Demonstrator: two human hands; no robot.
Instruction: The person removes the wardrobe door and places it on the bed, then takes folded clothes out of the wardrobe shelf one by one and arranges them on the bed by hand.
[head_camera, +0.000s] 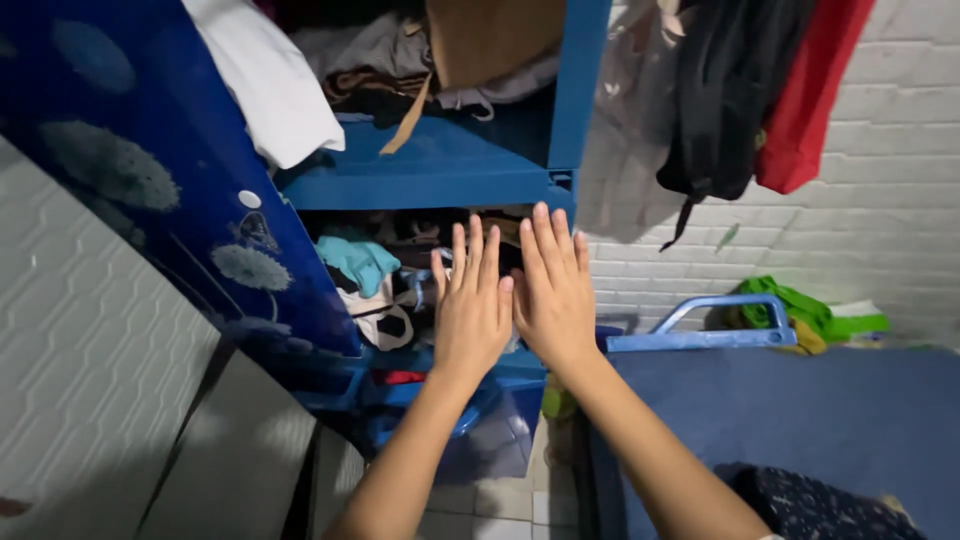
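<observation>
My left hand (470, 305) and my right hand (553, 290) are raised side by side, flat, fingers stretched out and thumbs touching, in front of the middle shelf of a blue plastic wardrobe (440, 170). Neither hand holds anything. Behind them lies a jumble of clothes (385, 290), among them a teal garment (357, 260) and white and dark pieces. The wardrobe's door (150, 160), dark blue with pale flower shapes, stands swung out to the left.
The upper shelf holds folded white, grey and brown clothes (330, 70). A black garment (725, 100) and a red one (810, 100) hang on the white brick wall. A blue mattress (800, 420) with a blue bed rail (700, 335) is on the right, green cloth (800, 310) behind it.
</observation>
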